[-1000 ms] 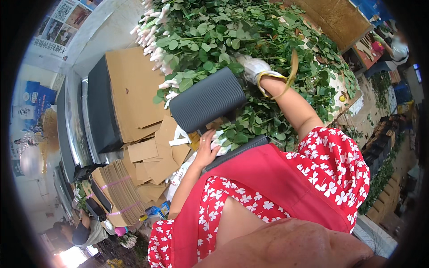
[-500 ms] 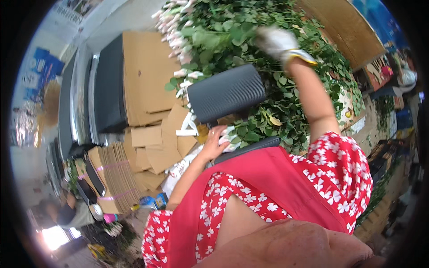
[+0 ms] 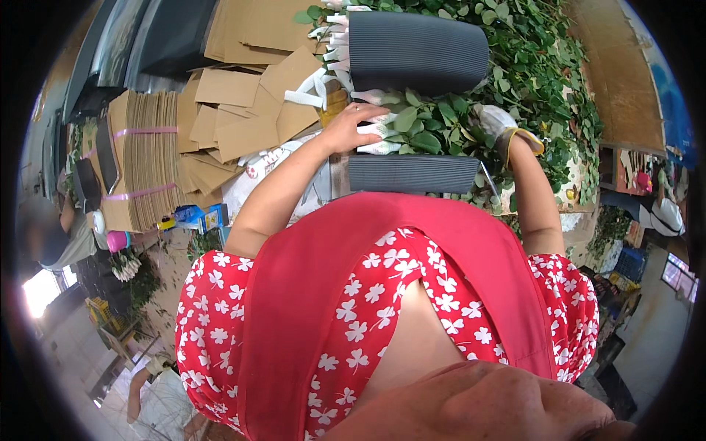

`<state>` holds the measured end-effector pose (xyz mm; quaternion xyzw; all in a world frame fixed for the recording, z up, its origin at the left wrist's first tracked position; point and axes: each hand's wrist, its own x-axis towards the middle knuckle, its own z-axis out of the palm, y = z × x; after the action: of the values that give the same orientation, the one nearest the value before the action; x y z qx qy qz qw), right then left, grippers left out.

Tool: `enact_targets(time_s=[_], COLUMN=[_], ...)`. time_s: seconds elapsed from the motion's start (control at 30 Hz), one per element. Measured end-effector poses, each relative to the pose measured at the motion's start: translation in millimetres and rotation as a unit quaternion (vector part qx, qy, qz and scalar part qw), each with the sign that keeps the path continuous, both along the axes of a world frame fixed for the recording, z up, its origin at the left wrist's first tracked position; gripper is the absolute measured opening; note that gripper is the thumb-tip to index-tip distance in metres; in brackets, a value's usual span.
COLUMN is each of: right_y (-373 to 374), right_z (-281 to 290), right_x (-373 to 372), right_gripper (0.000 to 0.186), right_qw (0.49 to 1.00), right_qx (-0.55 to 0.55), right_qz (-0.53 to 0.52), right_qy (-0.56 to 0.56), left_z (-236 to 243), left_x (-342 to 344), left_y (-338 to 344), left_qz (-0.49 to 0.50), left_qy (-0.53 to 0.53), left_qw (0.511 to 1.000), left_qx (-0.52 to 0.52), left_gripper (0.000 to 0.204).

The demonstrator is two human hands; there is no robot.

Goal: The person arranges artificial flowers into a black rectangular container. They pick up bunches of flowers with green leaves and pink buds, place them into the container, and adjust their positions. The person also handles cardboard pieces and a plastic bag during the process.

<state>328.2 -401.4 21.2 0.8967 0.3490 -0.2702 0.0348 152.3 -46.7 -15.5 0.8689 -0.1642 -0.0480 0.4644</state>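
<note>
Roses (image 3: 381, 134) with white net sleeves over their heads lie side by side between two black ribbed pads, the far pad (image 3: 419, 53) and the near pad (image 3: 412, 173). Their heads point left and their green leaves spread right. My bare left hand (image 3: 351, 128) curls round the netted heads, thumb and fingers on either side of them. At the leafy stems on the right is my right hand (image 3: 500, 126) in a white glove with a yellow-edged cuff. Its fingers close round the stems, partly hidden by leaves.
A large heap of leafy rose stems (image 3: 537, 66) covers the back right of the table. Cardboard pieces (image 3: 235, 103) lie left, beside a strapped cardboard stack (image 3: 147, 147). White net sleeves (image 3: 309, 92) lie behind my left hand. Other people are at both sides.
My right hand has come down from the far heap to the stems between the pads. My left hand stays at the netted heads. The head view has shifted and turned.
</note>
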Motion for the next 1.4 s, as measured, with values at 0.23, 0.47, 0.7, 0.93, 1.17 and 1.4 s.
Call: enact_targets(time_s=[0.23, 0.47, 0.7, 0.93, 1.17, 1.4], right_y=[0.6, 16.8, 117.4, 133.4, 137.7, 151.9], right_z=[9.7, 53.5, 109.1, 27.6, 23.6, 21.9], right_x=[22.7, -34.9, -76.4, -79.1, -77.9, -70.6], right_gripper=[0.027, 0.025, 0.040, 0.075, 0.052, 0.055], right_qw=[0.989, 0.953, 0.906, 0.966, 0.940, 0.942], right_qx=[-0.026, -0.002, 0.284, 0.129, 0.203, 0.229], right_qz=[-0.113, -0.183, 0.304, 0.223, 0.254, 0.220], right_qy=[0.087, -0.241, -0.073, -0.013, -0.102, -0.110], left_z=[-5.9, -0.8, -5.5, 8.7, 8.5, 21.4], left_x=[-12.7, 15.1, 7.5, -22.6, -8.0, -45.2], left_y=[-6.1, 4.7, 6.5, -16.6, -44.9, 76.4], left_qz=[0.058, -0.019, 0.002, 0.359, 0.410, 0.476], left_qy=[-0.066, -0.073, -0.085, 0.134, 0.092, 0.105], left_qw=[0.995, 0.997, 0.996, 0.920, 0.899, 0.866], left_qx=[0.037, 0.022, 0.025, -0.086, -0.125, -0.111], left_gripper=[0.062, 0.062, 0.060, 0.048, 0.020, 0.028])
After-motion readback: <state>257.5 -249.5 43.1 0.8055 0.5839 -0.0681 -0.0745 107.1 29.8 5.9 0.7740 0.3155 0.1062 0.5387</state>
